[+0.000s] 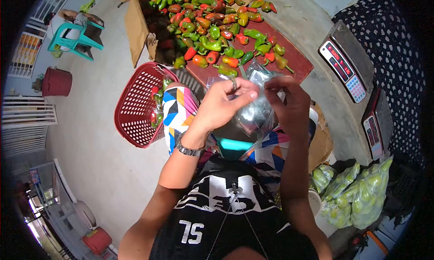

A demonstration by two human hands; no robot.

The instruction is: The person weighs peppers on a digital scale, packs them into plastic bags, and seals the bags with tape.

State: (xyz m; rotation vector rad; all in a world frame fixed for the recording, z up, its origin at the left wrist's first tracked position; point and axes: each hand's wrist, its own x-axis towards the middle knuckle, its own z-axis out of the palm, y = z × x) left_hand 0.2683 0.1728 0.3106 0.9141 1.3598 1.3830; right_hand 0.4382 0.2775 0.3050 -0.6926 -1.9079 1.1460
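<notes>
My left hand (225, 102), with a ring and a wristwatch, pinches the left side of a clear plastic bag (258, 110). My right hand (288, 99) has its fingertips closed on the bag's upper right edge. The thin bag hangs between my hands above my lap; whether anything is inside it cannot be made out. Just beyond my hands, red, green and orange peppers (212, 27) lie heaped on a dark red board (294, 52).
A red perforated basket (131, 107) holding some bagged peppers stands at my left knee. A cardboard box flap (135, 29) is behind it. Two digital scales (341, 70) and bags of green produce (366, 196) are at the right. A teal chair (77, 41) stands far left.
</notes>
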